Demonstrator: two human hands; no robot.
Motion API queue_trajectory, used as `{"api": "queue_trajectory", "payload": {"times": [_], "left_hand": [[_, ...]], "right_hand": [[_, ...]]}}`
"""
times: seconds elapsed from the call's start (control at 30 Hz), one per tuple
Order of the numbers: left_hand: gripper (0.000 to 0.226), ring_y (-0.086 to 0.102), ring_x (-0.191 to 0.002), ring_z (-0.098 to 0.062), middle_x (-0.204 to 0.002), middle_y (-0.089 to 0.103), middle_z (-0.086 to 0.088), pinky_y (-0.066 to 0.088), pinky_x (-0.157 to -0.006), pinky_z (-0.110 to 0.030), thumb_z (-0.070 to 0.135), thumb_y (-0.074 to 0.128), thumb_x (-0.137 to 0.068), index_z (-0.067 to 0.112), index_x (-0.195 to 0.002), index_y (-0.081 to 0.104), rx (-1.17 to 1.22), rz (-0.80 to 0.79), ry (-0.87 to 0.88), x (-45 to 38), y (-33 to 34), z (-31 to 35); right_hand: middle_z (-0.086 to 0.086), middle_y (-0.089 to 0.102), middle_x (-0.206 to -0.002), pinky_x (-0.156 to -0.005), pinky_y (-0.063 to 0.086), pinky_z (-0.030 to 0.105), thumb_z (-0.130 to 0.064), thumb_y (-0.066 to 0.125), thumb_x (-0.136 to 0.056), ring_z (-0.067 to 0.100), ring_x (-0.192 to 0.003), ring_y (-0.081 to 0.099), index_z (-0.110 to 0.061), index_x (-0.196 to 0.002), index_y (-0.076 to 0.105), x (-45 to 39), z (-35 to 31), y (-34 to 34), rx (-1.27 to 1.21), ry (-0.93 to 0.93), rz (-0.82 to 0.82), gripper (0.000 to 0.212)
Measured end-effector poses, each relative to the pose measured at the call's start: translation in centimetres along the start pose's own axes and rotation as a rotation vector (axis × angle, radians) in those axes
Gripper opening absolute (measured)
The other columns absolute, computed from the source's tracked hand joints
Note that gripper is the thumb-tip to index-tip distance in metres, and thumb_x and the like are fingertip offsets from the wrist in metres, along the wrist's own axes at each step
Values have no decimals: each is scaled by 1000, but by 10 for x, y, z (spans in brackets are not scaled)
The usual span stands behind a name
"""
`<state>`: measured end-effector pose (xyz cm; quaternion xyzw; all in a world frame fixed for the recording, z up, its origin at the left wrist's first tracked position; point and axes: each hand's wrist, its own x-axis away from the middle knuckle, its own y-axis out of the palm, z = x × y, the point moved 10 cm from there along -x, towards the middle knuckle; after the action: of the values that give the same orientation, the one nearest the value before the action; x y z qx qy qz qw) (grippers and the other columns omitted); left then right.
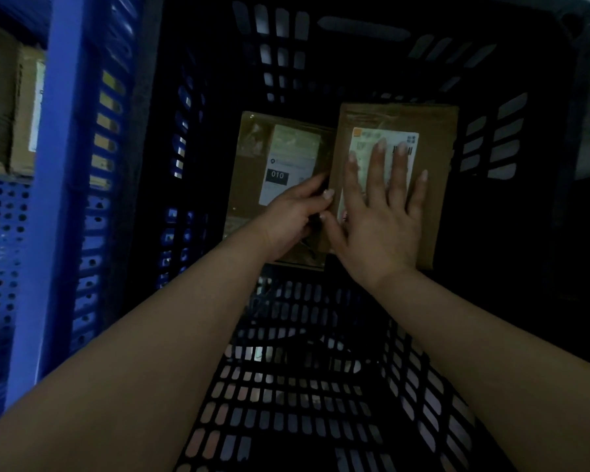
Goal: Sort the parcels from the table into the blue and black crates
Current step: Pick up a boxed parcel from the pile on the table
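Observation:
Both my arms reach down into the black crate. Two brown parcels lie on its floor side by side. The left parcel carries a white label marked 010. The right parcel has a white label with a barcode. My right hand lies flat on top of the right parcel with fingers spread and straight. My left hand grips the left edge of the right parcel, thumb on top and fingers curled under it, and covers the near part of the left parcel.
The blue crate stands directly left of the black one, with a brown cardboard box seen in it at the upper left. The black crate's slotted near wall lies under my forearms. The scene is dim.

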<state>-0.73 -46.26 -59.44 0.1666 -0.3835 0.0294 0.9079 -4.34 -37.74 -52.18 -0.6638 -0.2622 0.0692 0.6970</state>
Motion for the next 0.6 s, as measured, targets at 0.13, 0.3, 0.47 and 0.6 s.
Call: {"api": "queue_trajectory", "payload": {"times": [0.13,0.3,0.47,0.6], "left_hand": [[54,44,-134,-14,-147,47,5,32,-115,-45,32,58,-95,27,-146,41,-163,29,53,2,0,10],[63,36,-136,-6,-153,38,5,32,-115,-31,38,60,-94,27,-150,33,-279,77,124,5,-1,25],[65,36,-139,-13,-152,39,-1,32,-115,-34,41,57,-95,19,-151,31,-389,129,161,5,13,28],[65,38,-139,-19,-151,41,-5,32,-116,-44,42,53,-94,17,-151,33,-367,132,140,6,13,22]], "right_hand": [[13,-20,-160,-114,-15,54,-67,7,-93,32,-145,-24,-23,-154,-10,1,17,12,-41,-8,-80,77],[7,-30,-157,-111,-18,56,-70,12,-90,27,-143,-31,-29,-151,-19,-1,22,15,-93,-12,-144,80],[7,-20,-161,-112,-15,55,-64,20,-90,32,-146,-22,-33,-154,-2,9,40,5,-231,100,-31,75],[19,-9,-161,-120,4,48,-44,51,-90,34,-148,-7,-15,-155,9,17,59,-6,-503,283,62,83]]}}
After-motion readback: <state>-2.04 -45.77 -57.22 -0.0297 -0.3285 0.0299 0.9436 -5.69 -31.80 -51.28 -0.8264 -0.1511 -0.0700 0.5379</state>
